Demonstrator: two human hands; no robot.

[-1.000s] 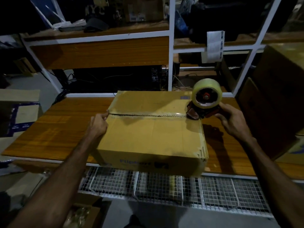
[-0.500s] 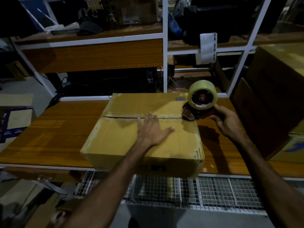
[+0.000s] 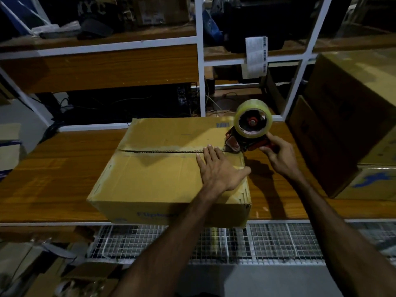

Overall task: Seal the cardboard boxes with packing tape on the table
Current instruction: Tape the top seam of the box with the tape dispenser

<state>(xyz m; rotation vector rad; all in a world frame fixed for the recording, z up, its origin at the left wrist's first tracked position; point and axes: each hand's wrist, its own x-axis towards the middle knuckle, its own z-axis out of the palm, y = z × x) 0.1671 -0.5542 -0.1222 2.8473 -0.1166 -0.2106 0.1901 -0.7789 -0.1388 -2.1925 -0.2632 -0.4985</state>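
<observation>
A closed cardboard box (image 3: 154, 172) lies on the wooden table (image 3: 53, 172), with its flap seam running left to right across the top. My left hand (image 3: 218, 168) presses flat on the box top near the seam's right end, fingers straight. A red tape dispenser (image 3: 246, 142) carrying a clear tape roll (image 3: 252, 121) sits at the right end of the seam. My right hand (image 3: 278, 155) grips the dispenser's handle, just off the box's right edge.
Large cardboard boxes (image 3: 347, 116) are stacked at the table's right end, close to my right hand. White-framed shelves (image 3: 199, 61) with clutter rise behind the table. A wire mesh rack (image 3: 267, 241) lies below the front edge. More boxes (image 3: 10, 144) stand at the left.
My left hand left the seam's left end and slid right across the box top to a spot beside the dispenser. The right hand and dispenser stayed at the seam's right end.
</observation>
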